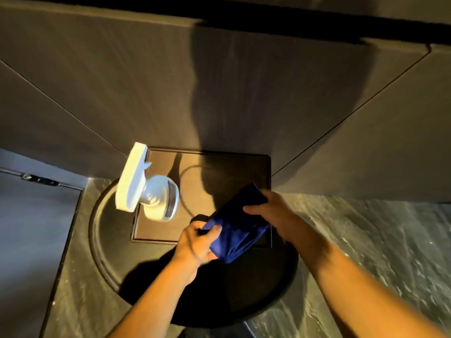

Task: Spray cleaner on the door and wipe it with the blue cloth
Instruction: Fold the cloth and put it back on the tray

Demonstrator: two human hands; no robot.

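The blue cloth is bunched between both hands, low in the middle of the head view. My left hand pinches its lower left end. My right hand grips its upper right end. A white spray bottle stands to the left on a brown square tray, nozzle pointing up and away. Behind rises the dark wooden door panel, with my shadow cast on it.
The square tray sits on a dark round tray on a grey marble counter. More wooden panels stand at the right and left. A metal hinge shows at the left edge.
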